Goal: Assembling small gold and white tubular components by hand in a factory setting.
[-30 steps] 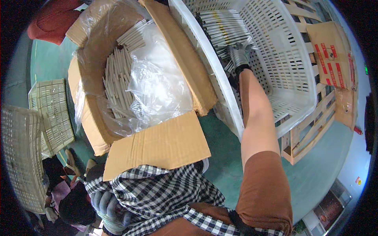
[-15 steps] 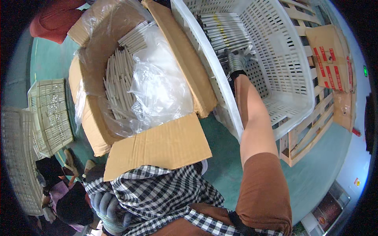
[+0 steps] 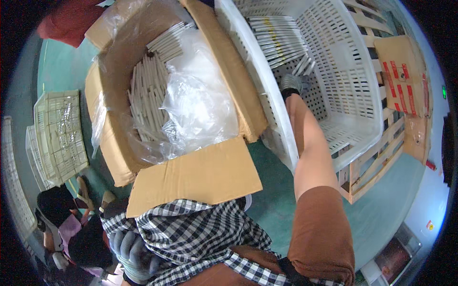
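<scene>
My right hand (image 3: pixel 292 85), in a grey knitted glove, reaches down into a white perforated plastic crate (image 3: pixel 329 71). It is just on the near side of a row of slim white rods (image 3: pixel 276 40) on the crate's bottom. A few loose rods (image 3: pixel 303 66) lie slanted beside the hand, and its fingertips are hidden by the back of the glove. My left hand (image 3: pixel 131 252), gloved in grey too, rests against my black-and-white checked apron (image 3: pixel 191 229), fingers loosely bent with nothing seen in them.
An open cardboard box (image 3: pixel 195 176) lined with clear plastic (image 3: pixel 200 105) holds more white rods (image 3: pixel 148 90) at the left. A wooden pallet (image 3: pixel 377 157) and a taped carton (image 3: pixel 400 76) stand beyond the crate. Pale crates (image 3: pixel 59 133) and another person (image 3: pixel 86 243) are on the left.
My right hand has drawn back toward me from the near ends of the rods, exposing the loose ones. My left hand stays on the apron.
</scene>
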Demonstrator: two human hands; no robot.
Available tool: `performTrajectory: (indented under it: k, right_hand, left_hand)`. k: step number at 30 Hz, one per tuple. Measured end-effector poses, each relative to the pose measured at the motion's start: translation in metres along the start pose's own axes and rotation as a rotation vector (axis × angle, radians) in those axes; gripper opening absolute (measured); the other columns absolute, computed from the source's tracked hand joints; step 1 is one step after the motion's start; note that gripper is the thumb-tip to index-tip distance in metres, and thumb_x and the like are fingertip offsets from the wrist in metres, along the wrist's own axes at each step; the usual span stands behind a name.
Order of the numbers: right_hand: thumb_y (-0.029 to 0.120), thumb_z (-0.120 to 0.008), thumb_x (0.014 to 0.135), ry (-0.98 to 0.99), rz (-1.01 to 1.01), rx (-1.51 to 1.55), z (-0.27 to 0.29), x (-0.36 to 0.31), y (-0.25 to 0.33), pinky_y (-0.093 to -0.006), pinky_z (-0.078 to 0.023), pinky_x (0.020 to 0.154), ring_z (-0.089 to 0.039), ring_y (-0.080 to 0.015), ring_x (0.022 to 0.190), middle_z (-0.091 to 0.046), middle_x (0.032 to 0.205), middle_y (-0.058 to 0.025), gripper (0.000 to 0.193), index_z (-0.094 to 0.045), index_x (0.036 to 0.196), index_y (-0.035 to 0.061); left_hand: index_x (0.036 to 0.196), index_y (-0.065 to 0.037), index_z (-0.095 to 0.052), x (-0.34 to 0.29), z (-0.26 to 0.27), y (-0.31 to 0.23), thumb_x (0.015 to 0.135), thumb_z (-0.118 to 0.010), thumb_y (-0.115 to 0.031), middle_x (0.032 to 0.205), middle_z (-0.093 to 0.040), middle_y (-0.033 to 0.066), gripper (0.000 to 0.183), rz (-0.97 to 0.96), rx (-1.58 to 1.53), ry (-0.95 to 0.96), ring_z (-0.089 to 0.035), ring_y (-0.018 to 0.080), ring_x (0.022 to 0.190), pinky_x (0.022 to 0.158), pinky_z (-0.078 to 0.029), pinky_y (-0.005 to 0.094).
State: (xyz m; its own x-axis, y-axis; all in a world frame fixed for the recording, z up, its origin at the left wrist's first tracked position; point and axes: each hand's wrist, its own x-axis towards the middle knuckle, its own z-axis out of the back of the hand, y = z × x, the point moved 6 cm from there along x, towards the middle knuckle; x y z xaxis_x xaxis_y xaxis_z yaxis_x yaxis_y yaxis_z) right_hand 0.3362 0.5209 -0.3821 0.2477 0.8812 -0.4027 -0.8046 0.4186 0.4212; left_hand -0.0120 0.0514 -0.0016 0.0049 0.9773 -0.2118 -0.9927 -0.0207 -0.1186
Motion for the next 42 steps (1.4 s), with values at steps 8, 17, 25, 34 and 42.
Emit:
performTrajectory:
  k: [8,17,25,34,42]
  right_hand:
    - [0.026,-0.065,0.078,0.360,0.285,0.079,-0.156,-0.112,0.100,-0.0406,-0.042,0.095,-0.054,-0.0361,0.112,-0.054,0.124,-0.0245,0.080,-0.025,0.144,0.0027]
    - [0.024,-0.063,0.080,0.378,0.447,0.093,-0.171,-0.105,0.069,-0.0401,-0.040,0.097,-0.052,-0.0354,0.114,-0.053,0.126,-0.0240,0.078,-0.024,0.144,0.0020]
    - [0.023,-0.062,0.081,0.252,0.486,0.033,-0.101,-0.044,-0.021,-0.0397,-0.039,0.099,-0.050,-0.0348,0.117,-0.052,0.127,-0.0236,0.077,-0.024,0.144,0.0013]
    - [0.022,-0.061,0.083,0.186,0.571,0.012,-0.054,-0.011,-0.081,-0.0392,-0.037,0.101,-0.049,-0.0341,0.119,-0.051,0.129,-0.0232,0.075,-0.024,0.144,0.0006]
    - [0.021,-0.060,0.084,0.072,0.718,-0.055,0.024,0.015,-0.062,-0.0388,-0.036,0.102,-0.047,-0.0334,0.121,-0.050,0.131,-0.0228,0.073,-0.024,0.144,0.0000]
  left_hand:
    - [0.108,-0.011,-0.057,0.052,-0.014,-0.018,0.065,-0.068,-0.043,0.113,-0.057,0.0098,0.055,-0.091,-0.266,-0.038,-0.052,0.0310,0.104,0.087,-0.038,0.0482]
    - [0.112,-0.012,-0.059,0.039,-0.021,-0.025,0.066,-0.070,-0.041,0.117,-0.055,0.0080,0.055,-0.049,-0.296,-0.032,-0.049,0.0304,0.112,0.093,-0.036,0.0476]
    - [0.111,-0.013,-0.059,0.035,-0.023,-0.026,0.067,-0.069,-0.042,0.117,-0.055,0.0081,0.055,-0.030,-0.322,0.060,-0.049,0.0304,0.112,0.094,-0.035,0.0480]
    - [0.114,-0.012,-0.058,0.039,-0.019,-0.030,0.064,-0.072,-0.040,0.118,-0.056,0.0076,0.058,-0.053,-0.297,-0.074,-0.049,0.0307,0.114,0.095,-0.036,0.0478]
    - [0.111,-0.001,-0.057,0.027,-0.010,0.010,0.080,-0.063,-0.044,0.116,-0.054,0.0205,0.054,-0.082,-0.609,-0.141,-0.051,0.0397,0.109,0.096,-0.037,0.0485]
